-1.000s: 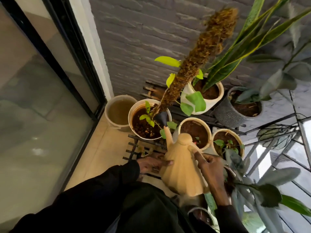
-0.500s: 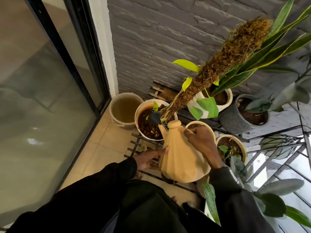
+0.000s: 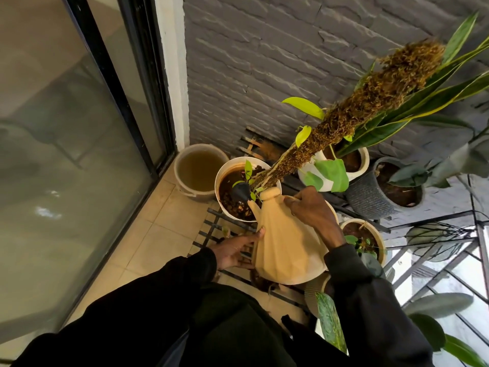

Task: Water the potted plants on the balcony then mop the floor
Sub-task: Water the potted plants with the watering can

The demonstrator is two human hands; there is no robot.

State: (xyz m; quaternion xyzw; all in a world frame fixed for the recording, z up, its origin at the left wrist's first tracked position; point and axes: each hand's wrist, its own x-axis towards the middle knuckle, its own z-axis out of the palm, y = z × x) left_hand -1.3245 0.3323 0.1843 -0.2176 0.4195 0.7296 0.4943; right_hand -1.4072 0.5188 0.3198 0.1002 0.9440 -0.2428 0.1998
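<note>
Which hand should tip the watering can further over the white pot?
Right. The right hand grips the watering can by its top handle; the left hand only steadies its side with straight fingers.

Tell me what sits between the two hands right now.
In the head view, the tan watering can sits between them: the left hand rests against its side, and the right hand grips its handle.

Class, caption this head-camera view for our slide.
The right hand grips the handle of a beige watering can, left hand steadies it, spout over the white pot.
</note>
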